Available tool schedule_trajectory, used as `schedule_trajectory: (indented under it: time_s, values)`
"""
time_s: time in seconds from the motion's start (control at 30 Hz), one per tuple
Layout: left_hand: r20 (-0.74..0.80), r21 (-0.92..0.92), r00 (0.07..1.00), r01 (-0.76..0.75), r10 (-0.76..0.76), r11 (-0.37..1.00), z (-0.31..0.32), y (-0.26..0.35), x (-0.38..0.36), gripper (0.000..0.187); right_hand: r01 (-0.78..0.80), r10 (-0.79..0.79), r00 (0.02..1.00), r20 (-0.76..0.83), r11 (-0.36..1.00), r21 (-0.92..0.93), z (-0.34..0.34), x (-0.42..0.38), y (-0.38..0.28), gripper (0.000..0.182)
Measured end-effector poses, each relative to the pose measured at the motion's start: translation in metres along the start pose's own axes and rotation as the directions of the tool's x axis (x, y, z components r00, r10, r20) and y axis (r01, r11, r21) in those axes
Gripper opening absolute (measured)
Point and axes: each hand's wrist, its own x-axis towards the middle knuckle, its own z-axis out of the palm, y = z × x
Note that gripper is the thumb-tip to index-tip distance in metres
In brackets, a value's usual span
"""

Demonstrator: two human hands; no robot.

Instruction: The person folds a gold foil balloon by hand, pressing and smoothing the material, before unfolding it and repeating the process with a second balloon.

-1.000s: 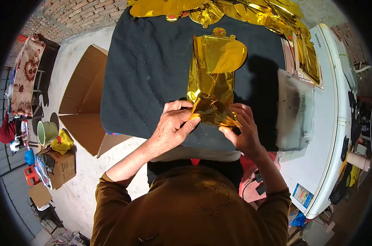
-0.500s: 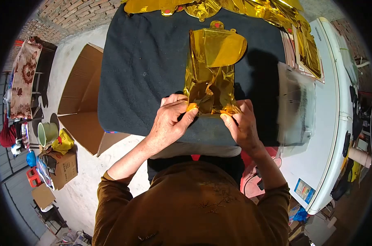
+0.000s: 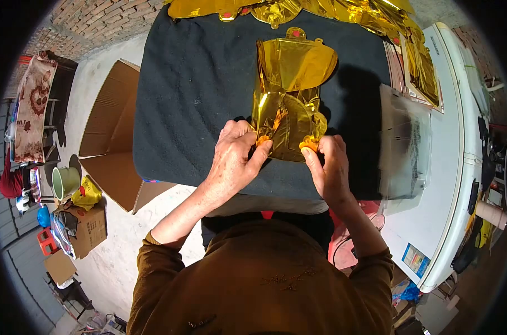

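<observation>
A shiny gold foil piece (image 3: 295, 64) lies folded on the dark cloth-covered table (image 3: 192, 84), with a rounded flap near its top and a small tab with a red dot above. My left hand (image 3: 236, 151) pinches its lower left part between thumb and fingers. At the lower right, my right hand (image 3: 327, 162) pinches the same foil. Orange material shows at both fingertips. Between the hands, the near part of the foil is curved and creased.
More gold foil (image 3: 275, 12) lies along the table's far edge. An open cardboard box (image 3: 111, 111) stands left of the table. Clear plastic sheets (image 3: 404, 145) and a white appliance (image 3: 432, 206) are at the right. A green bucket (image 3: 66, 181) stands farther left.
The near part of the foil has been folded upward and now shows a rounded outline between the hands. Both hands still pinch it and have barely moved.
</observation>
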Motion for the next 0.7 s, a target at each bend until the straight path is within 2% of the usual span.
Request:
schedule_trajectory:
  time_s: [0.2,0.43,0.47,0.53,0.57,0.63,0.7]
  values:
    - [-0.05,0.162,0.996,-0.071,0.08,0.984,0.001,0.0,0.002,0.024,0.031,-0.029,0.998,-0.054,0.999,0.037,0.008,0.0,0.007,0.029]
    - [-0.122,0.235,0.989,-0.049,0.079,0.971,0.001,0.005,-0.001,0.059,0.045,-0.046,0.998,-0.032,0.999,-0.031,0.007,0.004,0.006,0.03]
    - [-0.108,0.292,0.981,-0.126,0.163,0.948,0.001,0.008,-0.001,0.061,0.04,-0.041,0.999,-0.023,0.998,-0.037,0.007,0.005,0.005,0.03]
    - [-0.07,0.397,0.943,-0.273,0.325,0.876,0.001,0.013,0.0,0.066,0.027,-0.027,1.0,-0.005,0.998,-0.056,0.005,0.006,0.004,0.03]
    - [0.027,0.423,0.936,-0.33,0.352,0.844,0.005,0.013,-0.004,0.07,0.02,-0.02,1.0,0.004,0.998,-0.067,0.004,0.007,0.002,0.03]
    - [0.187,0.474,0.913,-0.407,0.362,0.781,0.013,0.022,-0.008,0.069,0.016,-0.014,1.0,0.02,0.996,-0.085,0.003,0.009,0.001,0.029]
    - [0.327,0.468,0.899,-0.422,0.291,0.776,0.018,0.028,-0.009,0.075,0.016,-0.013,0.999,0.033,0.995,-0.1,0.004,0.009,0.004,0.029]
